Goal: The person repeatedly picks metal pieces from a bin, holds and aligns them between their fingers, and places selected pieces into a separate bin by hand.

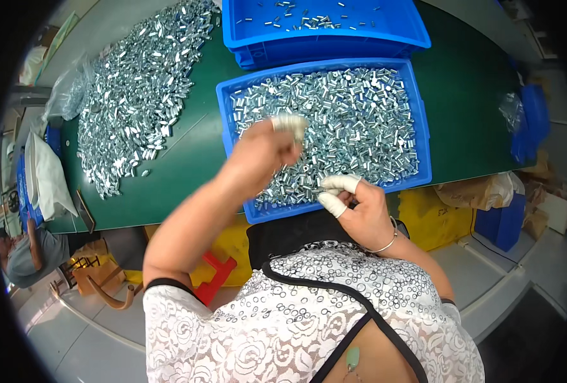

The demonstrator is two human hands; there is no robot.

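A blue plastic bin [224, 118] in front of me is filled with small silvery metal sleeves [360, 121], some with a hole showing at the end. Over its left part is my left hand [264, 153], with white finger covers; motion smears its fingers, so any grip is unclear. My right hand [365, 214] is at the bin's near edge. Its covered thumb and forefinger come together in a pinch, and whatever is between the tips is too small to make out.
On the green table [197, 153], a large heap of similar metal pieces [136, 89] spreads at left beside a clear plastic bag [66, 92]. Behind the full bin stands another blue bin [328, 48] with scattered pieces. A co-worker [37, 252] is at the far left.
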